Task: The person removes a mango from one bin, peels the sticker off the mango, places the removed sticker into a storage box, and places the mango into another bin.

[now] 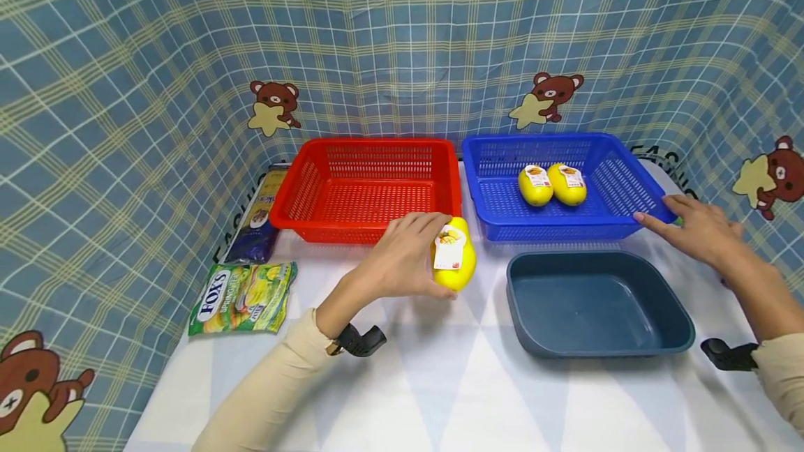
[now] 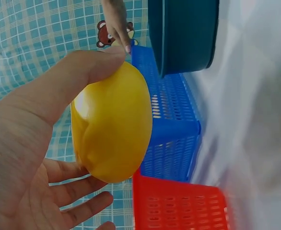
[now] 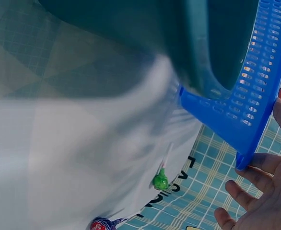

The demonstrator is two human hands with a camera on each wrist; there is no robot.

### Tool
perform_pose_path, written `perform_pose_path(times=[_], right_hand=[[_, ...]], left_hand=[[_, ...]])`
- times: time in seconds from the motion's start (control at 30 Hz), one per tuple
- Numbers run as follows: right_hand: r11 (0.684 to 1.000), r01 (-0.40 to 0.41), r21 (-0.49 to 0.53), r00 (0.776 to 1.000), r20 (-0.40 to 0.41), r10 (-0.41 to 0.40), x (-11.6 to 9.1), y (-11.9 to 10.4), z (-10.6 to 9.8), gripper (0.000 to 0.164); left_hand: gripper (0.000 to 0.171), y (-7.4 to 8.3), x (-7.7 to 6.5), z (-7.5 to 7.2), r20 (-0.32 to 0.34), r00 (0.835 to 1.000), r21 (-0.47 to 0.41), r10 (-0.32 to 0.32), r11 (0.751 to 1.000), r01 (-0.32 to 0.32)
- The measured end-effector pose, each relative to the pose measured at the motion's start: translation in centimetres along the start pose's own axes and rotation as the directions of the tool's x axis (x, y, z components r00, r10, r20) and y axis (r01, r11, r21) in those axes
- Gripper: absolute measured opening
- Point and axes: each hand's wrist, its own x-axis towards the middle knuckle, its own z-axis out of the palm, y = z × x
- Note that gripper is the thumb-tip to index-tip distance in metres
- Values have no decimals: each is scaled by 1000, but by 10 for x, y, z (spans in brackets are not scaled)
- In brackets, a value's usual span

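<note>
My left hand (image 1: pixel 408 257) holds a glossy yellow mango (image 1: pixel 463 267) above the table, in front of the red basket. A white label with a fruit picture is stuck on it. In the left wrist view, the thumb and fingers lie on opposite sides of the mango (image 2: pixel 114 124). At the front right corner of the blue basket (image 1: pixel 534 231), my right hand (image 1: pixel 700 229) grips the rim between thumb and fingers; its other fingers are spread in the right wrist view. Two similar labelled yellow mangoes (image 1: pixel 536 187) lie side by side inside the blue basket.
The red basket (image 1: pixel 339 234) stands left of the blue one. A dark blue-grey tub (image 1: pixel 590 312) sits in front of the blue basket. At left lie a green FOX'S candy bag (image 1: pixel 241 298) and a dark packet (image 1: pixel 254 225). A green lollipop (image 3: pixel 160 181) and a purple one (image 3: pixel 102 223) lie at right.
</note>
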Motion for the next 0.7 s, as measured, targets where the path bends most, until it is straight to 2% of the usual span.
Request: perform_pose_path(times=[0.3, 0.7], right_hand=[[1000, -10, -8, 1000, 5, 10, -2, 0, -1, 94], [999, -37, -24, 999, -38, 36, -1, -1, 6, 95]], left_hand=[[110, -1, -25, 16, 18, 1000, -40, -10, 999, 11], [113, -19, -48, 37, 23, 998, -57, -63, 996, 64]])
